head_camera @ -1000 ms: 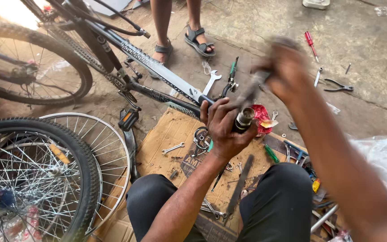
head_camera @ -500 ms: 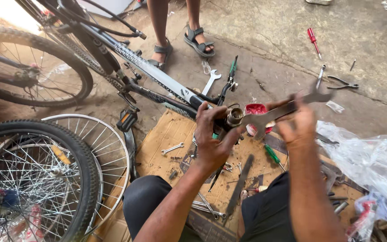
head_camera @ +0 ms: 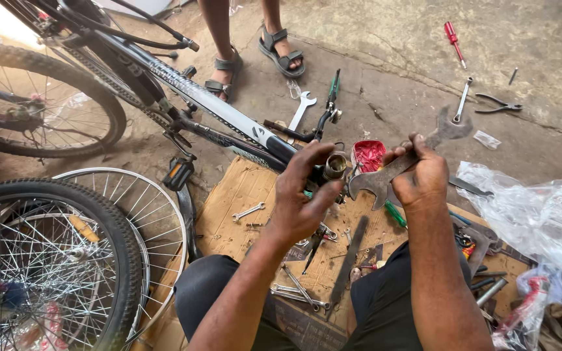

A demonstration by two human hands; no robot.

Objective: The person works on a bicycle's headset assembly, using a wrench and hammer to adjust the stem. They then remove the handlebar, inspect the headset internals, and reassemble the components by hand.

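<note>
My left hand (head_camera: 304, 195) grips a small cylindrical metal bicycle part (head_camera: 334, 166) with an open round end, held above a sheet of cardboard (head_camera: 242, 195). My right hand (head_camera: 421, 174) is closed around a large double-ended open spanner (head_camera: 403, 166). The spanner's near jaw sits right beside the metal part, and its far jaw points up to the right. Both forearms reach out over my knees in dark shorts.
A bicycle frame (head_camera: 216, 114) lies at the upper left, with loose spoked wheels (head_camera: 47, 260) at the left. Spanners, a flat file (head_camera: 349, 257), pliers (head_camera: 499, 104) and a red screwdriver (head_camera: 453, 39) are scattered around. Clear plastic bag (head_camera: 535, 214) at right. Another person's sandalled feet (head_camera: 255, 55) stand behind.
My right hand came down from the upper right with the spanner and brought its jaw beside the metal part. The left hand stayed closed on that part.
</note>
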